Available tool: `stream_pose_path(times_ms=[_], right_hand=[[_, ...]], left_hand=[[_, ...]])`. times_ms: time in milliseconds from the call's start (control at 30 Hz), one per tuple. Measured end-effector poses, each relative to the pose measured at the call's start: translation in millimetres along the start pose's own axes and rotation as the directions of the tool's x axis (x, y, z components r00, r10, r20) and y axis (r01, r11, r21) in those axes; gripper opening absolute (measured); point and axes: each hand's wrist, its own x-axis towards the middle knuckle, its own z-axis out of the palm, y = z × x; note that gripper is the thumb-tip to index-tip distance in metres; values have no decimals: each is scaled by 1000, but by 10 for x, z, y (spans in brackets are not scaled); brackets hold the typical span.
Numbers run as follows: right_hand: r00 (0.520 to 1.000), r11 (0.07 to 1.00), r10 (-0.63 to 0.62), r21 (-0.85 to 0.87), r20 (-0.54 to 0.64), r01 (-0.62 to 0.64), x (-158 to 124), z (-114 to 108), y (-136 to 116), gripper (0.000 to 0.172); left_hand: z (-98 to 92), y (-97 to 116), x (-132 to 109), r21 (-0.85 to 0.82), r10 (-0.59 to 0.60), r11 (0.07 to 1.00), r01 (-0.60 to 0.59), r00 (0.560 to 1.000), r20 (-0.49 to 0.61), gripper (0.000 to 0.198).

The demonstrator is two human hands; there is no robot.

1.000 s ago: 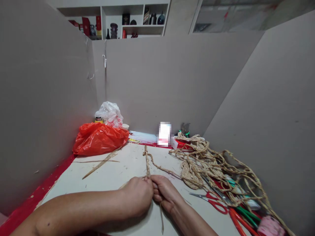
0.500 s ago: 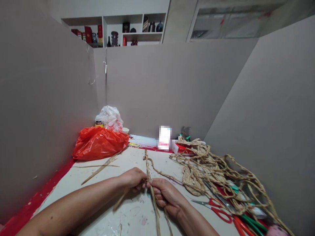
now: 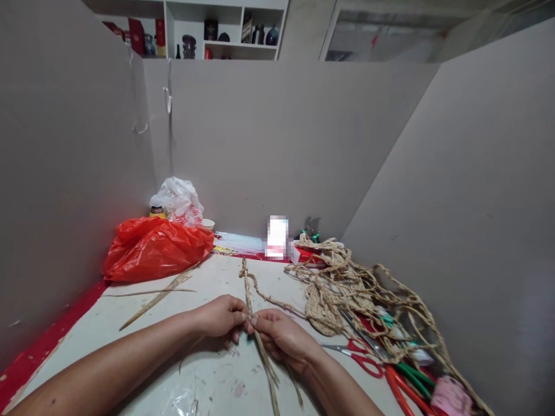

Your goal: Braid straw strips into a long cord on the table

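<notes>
Pinching at one spot, the left hand [image 3: 221, 316] and the right hand [image 3: 280, 338] meet fingertip to fingertip near the front middle of the scuffed white table [image 3: 130, 346]. Both are closed on a thin tan plaited straw cord [image 3: 248, 286]. The finished plait runs away from the fingers toward the back of the table and lies flat on the top. The unplaited flat straw strips [image 3: 269, 378] trail from under the right hand toward the person.

The cord looks very light, dry and limp along its length. Each single strip is probably a little stiff and brittle, apt to crack if folded sharply and to work loose if the pinch slackens. The surest hold seems to be where the plait ends and the strips part, tight between thumb and forefinger, which is where both hands have it.

To the right, a tangled heap of the same straw braid [image 3: 347, 289] lies partly over red-handled scissors [image 3: 366, 363]. A crumpled red plastic bag [image 3: 156, 248] sits at the back left, and a long loose straw strip [image 3: 156, 297] lies just in front of it.
</notes>
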Motion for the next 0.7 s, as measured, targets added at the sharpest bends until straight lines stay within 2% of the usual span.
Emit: stream_pose_path(times_ms=[133,233,333,467,567,633,700], right_hand=[[996,987,-49,-158,-68,37,3,6,2,22],[976,930,-161,-353,-147,100,6,33,-5,20],[955,837,-254,-530,-155,137,7,50,-6,22],[952,762,-273,-635,-135,129,-45,15,2,26],[957,633,-282,-763,-70,130,-132,-105,-32,25],[946,525,-315,-845,-77,106,-194,-203,-133,23],[892,442,-422,-896,-164,44,-230,-237,-323,23]], left_hand=[[66,13,27,-49,-74,996,70,994,-79,20],[82,34,23,-43,-95,995,91,991,-91,29],[105,26,18,-88,-52,995,40,990,-132,33],[158,-57,48,-129,-111,989,79,960,-258,26],[190,-143,99,-148,-105,987,61,943,-315,20],[205,-194,137,-155,-99,987,48,934,-344,18],[224,-235,173,-151,-100,987,47,927,-362,16]])
